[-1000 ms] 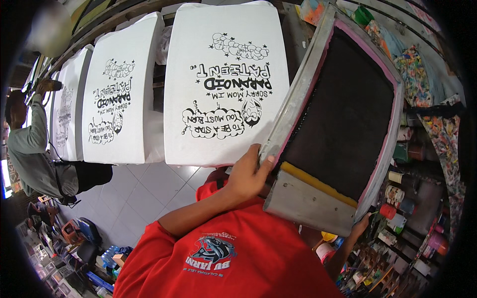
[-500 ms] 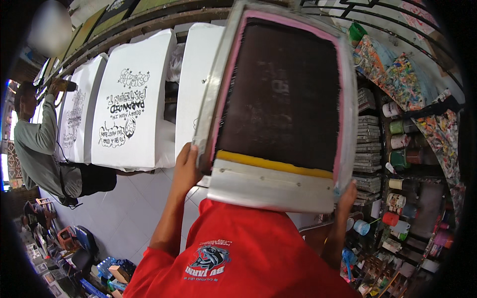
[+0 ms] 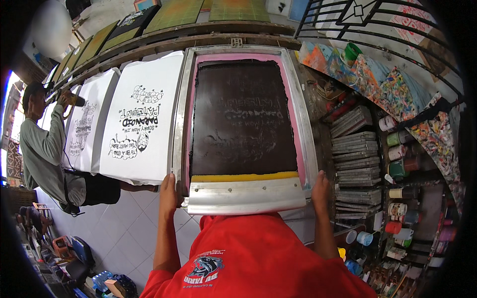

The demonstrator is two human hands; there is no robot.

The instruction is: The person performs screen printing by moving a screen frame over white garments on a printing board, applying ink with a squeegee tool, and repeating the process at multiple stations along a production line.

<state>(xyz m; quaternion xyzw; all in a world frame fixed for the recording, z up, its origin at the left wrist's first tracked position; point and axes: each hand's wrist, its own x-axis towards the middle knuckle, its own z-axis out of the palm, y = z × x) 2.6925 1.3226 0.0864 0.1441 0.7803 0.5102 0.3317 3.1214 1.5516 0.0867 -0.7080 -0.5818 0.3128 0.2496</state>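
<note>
A screen printing frame [image 3: 307, 124] with metal sides, pink edges and a dark mesh lies flat in front of me, over the end of the row of shirts. Across the frame's near end rests a wide metal squeegee [image 3: 246, 194], with a yellow strip along its far edge. My left hand [image 3: 169, 191] grips the frame's near left corner. At the near right corner my right hand [image 3: 319, 187] is closed on the other side. Just left of the frame is a white shirt [image 3: 141, 107] with black printed lettering; whatever is beneath the frame is hidden.
At the far left a person in a grey sleeve [image 3: 47, 141] holds a dryer-like tool [image 3: 77, 100] over another printed shirt [image 3: 82, 130]. Stacked frames [image 3: 355, 169] and paint tubs [image 3: 397, 166] stand on the right. A wooden rail [image 3: 164, 42] runs behind; tiled floor [image 3: 119, 221] is below left.
The frame has gone from tilted and raised to lying level and squared up, with both hands still on it. It now covers the spot where the nearest white shirt showed.
</note>
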